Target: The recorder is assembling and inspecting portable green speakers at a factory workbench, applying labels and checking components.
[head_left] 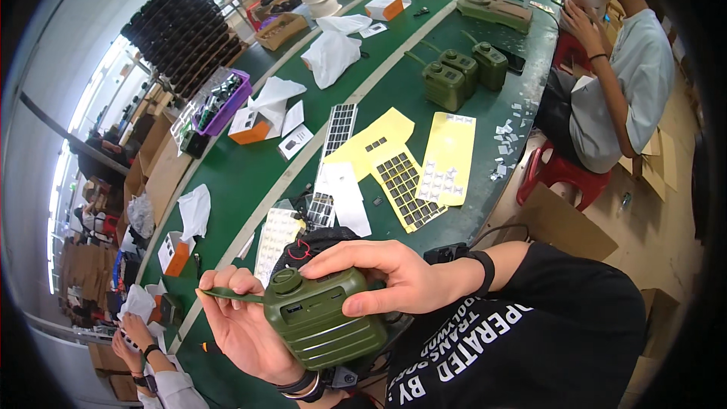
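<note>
Between my two hands is a dark green, jerrycan-shaped device (333, 337) with ribbed sides, a round cap and small port openings on its upper face. My left hand (246, 333) cradles it from the left, fingers curled by a flat green strap (233, 295) that sticks out to the left. Across its top right lies my right hand (386, 269), thumb pressed beside a port. Just behind it are a black pouch (322, 241) and a sheet of pale stickers (274, 241). Yellow label sheets (448, 155) lie beyond, one bearing dark rectangles.
Three similar green devices (443, 87) stand on the green table (394, 57) farther back. Orange-and-white boxes (250, 127), white bags (333, 59) and a purple basket (227, 102) line the far side. Co-workers sit at right (617, 83) and lower left (170, 379). Sticker scraps (503, 140) lie near the edge.
</note>
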A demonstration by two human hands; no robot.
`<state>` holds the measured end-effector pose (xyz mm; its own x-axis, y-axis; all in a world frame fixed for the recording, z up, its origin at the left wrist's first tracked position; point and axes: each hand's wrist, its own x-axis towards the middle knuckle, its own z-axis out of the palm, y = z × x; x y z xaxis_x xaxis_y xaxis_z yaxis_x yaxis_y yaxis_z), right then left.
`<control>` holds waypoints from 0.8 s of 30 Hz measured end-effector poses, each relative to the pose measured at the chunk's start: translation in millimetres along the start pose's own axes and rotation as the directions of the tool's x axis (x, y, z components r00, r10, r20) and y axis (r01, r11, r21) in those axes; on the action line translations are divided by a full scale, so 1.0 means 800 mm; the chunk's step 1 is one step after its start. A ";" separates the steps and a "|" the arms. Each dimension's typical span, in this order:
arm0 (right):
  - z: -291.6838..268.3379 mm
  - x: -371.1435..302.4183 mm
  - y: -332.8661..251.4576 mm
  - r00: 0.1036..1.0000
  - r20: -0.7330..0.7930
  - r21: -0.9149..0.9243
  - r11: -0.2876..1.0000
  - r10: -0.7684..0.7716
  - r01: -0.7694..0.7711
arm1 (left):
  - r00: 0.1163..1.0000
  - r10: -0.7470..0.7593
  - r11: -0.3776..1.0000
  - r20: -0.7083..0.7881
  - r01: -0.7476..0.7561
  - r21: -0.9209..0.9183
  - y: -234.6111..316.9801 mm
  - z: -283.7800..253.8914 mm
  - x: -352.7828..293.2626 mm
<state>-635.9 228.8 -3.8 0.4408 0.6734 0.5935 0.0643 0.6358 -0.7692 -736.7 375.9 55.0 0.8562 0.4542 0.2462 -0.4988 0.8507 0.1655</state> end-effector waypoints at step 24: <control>-0.016 0.016 0.010 0.997 -0.015 0.194 0.978 0.076 -0.072 | 0.972 0.193 0.636 -0.133 -0.020 0.772 -0.050 -0.055 -0.066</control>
<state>-618.3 237.4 -5.4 0.4580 0.7141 0.5294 -0.1422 0.6467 -0.7493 -755.7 329.5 -6.3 0.7542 0.6406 0.1443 -0.4382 0.3274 0.8371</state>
